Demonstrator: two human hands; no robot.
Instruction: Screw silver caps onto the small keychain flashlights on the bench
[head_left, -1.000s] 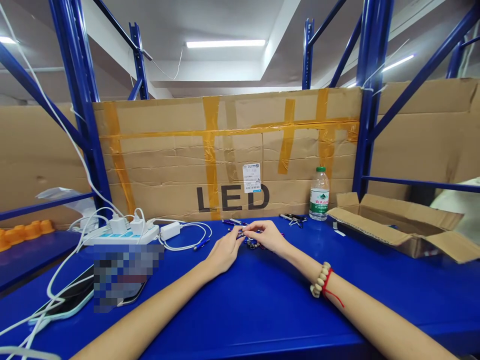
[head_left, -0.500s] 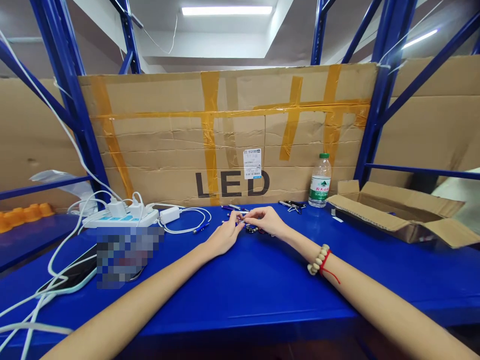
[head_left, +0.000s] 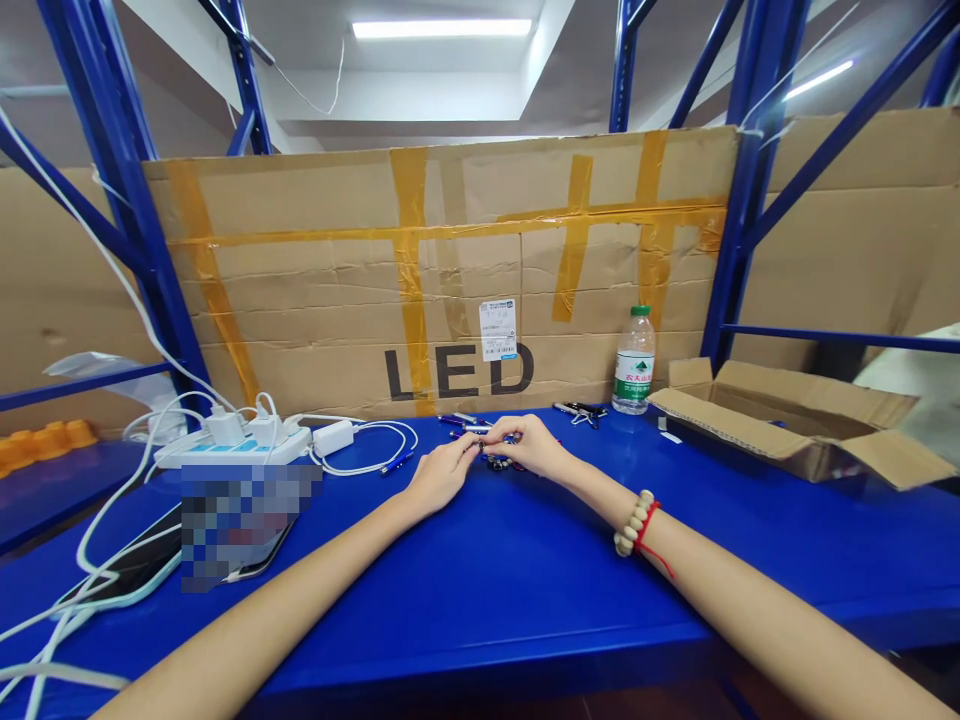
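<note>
Pinched one small metal part (head_left: 489, 455) between left hand (head_left: 442, 472) and right hand (head_left: 534, 447), best gripped firmly, low over the blue table (head_left: 525, 590)

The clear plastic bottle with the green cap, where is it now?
In the head view the clear plastic bottle stands upright, back right on the blue metal table, against the taped cardboard sheet, just left of the open cardboard box.

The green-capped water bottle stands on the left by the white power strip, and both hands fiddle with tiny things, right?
No. The head view shows the clear green-capped water bottle on the right, beside the open brown cardboard box. The left hand and right hand do fiddle with small dark pieces.
</note>
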